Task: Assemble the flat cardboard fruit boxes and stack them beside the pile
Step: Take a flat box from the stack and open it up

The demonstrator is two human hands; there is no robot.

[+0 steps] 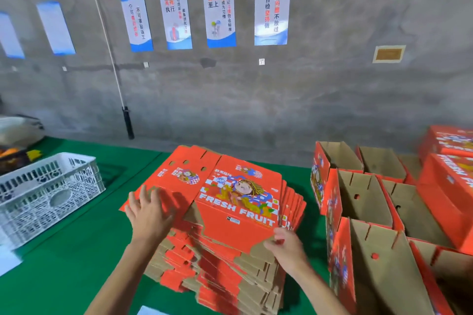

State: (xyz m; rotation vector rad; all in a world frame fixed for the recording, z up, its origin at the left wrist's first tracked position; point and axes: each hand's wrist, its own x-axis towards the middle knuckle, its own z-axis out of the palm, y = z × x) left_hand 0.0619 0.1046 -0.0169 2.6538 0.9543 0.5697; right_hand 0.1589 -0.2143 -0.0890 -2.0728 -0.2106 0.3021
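At nine o'clock a white perforated plastic crate (48,186) sits on the green cloth-covered table (76,263). The left hand (148,215) lies with fingers spread flat on the left flap of the top red printed flat cardboard fruit box (230,194), which crowns the tall pile of flattened red-and-brown cardboard blanks (220,271) at six o'clock. The right hand (286,245) pinches that box's near edge. At three o'clock stand assembled open red cardboard boxes (363,212), just beside the pile.
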